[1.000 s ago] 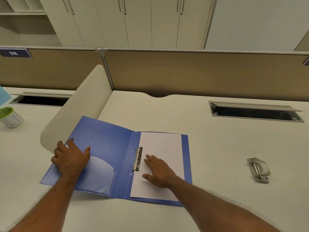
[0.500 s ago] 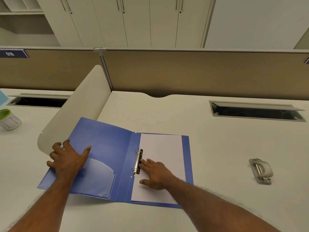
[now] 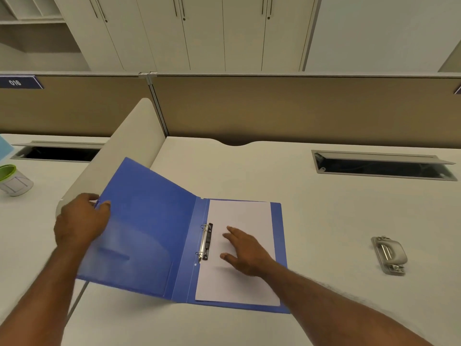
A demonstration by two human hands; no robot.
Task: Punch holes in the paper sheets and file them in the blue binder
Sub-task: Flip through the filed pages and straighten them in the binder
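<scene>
The blue binder lies open on the white desk, its left cover raised off the surface. My left hand grips that cover's left edge, thumb on the inside. White paper sheets rest on the binder's right half, beside the metal ring clip. My right hand lies flat on the sheets with fingers spread, just right of the rings. A grey hole punch sits on the desk far to the right, apart from both hands.
A curved beige side divider stands just behind the raised cover. A green-rimmed cup is at far left. Open cable trays are set into the desk at the back. A brown partition closes off the rear.
My left hand went from lying flat on the left cover to gripping its edge, and the cover has lifted. My right hand shifted slightly right of the rings.
</scene>
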